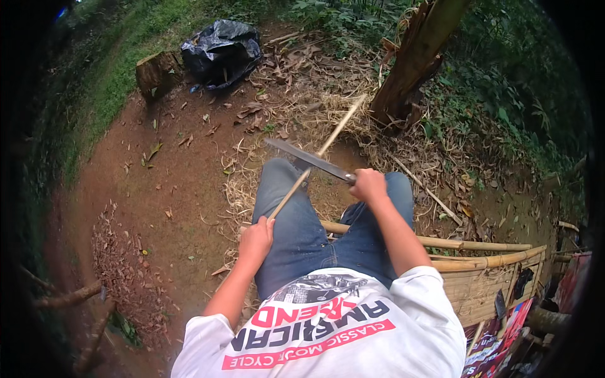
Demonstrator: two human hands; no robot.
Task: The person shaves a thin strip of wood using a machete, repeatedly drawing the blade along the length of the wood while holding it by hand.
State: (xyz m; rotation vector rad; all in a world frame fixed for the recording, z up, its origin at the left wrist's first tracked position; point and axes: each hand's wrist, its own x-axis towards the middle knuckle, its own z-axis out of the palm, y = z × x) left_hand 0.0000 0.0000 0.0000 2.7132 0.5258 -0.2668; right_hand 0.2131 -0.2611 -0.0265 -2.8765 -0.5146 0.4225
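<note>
My left hand (255, 240) is closed round the near end of a thin pale strip that looks like split bamboo (339, 130). The strip slants up and away to the right, past my left knee. In my right hand (368, 185) is the handle of a long machete (307, 156), its blade pointing to the left. The blade crosses over the strip near its middle, beyond my knees. Whether the edge bites into the strip cannot be made out.
A black plastic bag (222, 53) sits by a cut stump (154, 75) at the far left. A leaning trunk (406, 69) rises ahead on the right. Pale shavings (242, 183) litter the brown soil. Beside me on the right stands a bamboo bench (479, 263).
</note>
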